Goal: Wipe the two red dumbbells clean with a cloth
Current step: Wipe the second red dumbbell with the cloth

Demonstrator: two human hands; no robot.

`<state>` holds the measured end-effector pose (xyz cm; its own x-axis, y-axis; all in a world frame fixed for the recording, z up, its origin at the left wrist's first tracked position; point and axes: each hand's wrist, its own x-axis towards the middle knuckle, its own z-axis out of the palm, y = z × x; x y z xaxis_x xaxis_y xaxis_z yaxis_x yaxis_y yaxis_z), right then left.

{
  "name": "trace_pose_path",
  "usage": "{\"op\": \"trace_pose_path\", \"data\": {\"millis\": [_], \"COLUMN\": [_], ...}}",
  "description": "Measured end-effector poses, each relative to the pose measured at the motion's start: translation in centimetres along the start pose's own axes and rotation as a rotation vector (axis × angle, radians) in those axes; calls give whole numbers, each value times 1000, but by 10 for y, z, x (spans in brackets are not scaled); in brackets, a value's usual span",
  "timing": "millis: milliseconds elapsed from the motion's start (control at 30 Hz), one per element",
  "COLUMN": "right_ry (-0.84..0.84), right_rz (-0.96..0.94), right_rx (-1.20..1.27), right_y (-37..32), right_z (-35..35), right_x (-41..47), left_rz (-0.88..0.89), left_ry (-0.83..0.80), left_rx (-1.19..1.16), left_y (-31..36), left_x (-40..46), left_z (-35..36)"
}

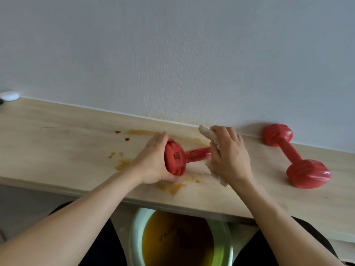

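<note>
Two red dumbbells are on the desk, and the first is the one being cleaned. The left hand [153,160] grips one end of the nearer dumbbell [177,158], fingers curled round the weight, near the front edge of the desk [57,131]. The right hand [228,156] is clamped on a pale cloth [213,138], which wraps the handle and hides the other end. The step in hand looks like rubbing along the handle toward the covered end.

The other dumbbell [295,156] lies well apart to the right, one end close to the wall at the back edge, the other nearer the front. It looks untouched, so the task is probably less than half done.

The next move likely calls for turning the held dumbbell with the left hand while the cloth slides over the far weight, then setting it down and reaching right.

Brown stains [171,187] lie on the desk around and under the work, so a cleaned weight put down there could be dirtied again. Bare wood to the left offers room. A basin [138,237] of yellowish liquid sits below the front edge, between the knees.
</note>
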<state>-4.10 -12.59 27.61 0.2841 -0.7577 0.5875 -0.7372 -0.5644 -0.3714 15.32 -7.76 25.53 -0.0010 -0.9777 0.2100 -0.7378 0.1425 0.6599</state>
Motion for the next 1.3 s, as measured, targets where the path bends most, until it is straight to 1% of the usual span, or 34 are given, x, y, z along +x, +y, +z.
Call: {"op": "trace_pose_path", "data": {"millis": [100,167,267,400,500,567,633,733,867,933,1000,1100,1167,1233,1300], "right_ry": [-94,-153,-237,-278,-271,-352,-416,-389,-333,-326,-325,-339,-326,-262,-209], "right_rz": [-233,-298,-282,-150,-109,-103,-158,-167,-55,-33,-27,-114,-136,-157,-121], "right_rx": [-53,-100,-215,-373,-364,-309,-239,-227,-401,-424,-341,-169,-126,-180,-314], "right_y": [-18,-21,-8,9,0,-12,-23,-20,0,-2,-11,-25,-24,-13,-1], "right_z": [7,12,11,0,-1,2,5,5,-2,1,6,11,9,8,7], "right_x": [-14,-22,-17,-9,-12,-14,-18,-16,-7,-7,-8,-14,-17,-17,-16], "left_rz": [3,3,-5,13,3,-12,-18,-25,-22,-24,-38,-41,-34,-38,-39], "left_ry": [9,13,10,-6,-7,4,8,6,-25,-26,-11,8,2,-9,-25], "left_rx": [-15,-6,16,28,44,47,47,54,59,62,54,38,41,49,52], "left_y": [0,1,1,1,3,4,5,5,5,6,7,8,8,7,6], "left_x": [0,0,0,-3,-2,0,1,1,-1,-1,1,1,0,0,-1], "left_z": [0,0,-2,-1,-1,-1,0,-2,-2,-2,-1,1,1,-1,-3]}}
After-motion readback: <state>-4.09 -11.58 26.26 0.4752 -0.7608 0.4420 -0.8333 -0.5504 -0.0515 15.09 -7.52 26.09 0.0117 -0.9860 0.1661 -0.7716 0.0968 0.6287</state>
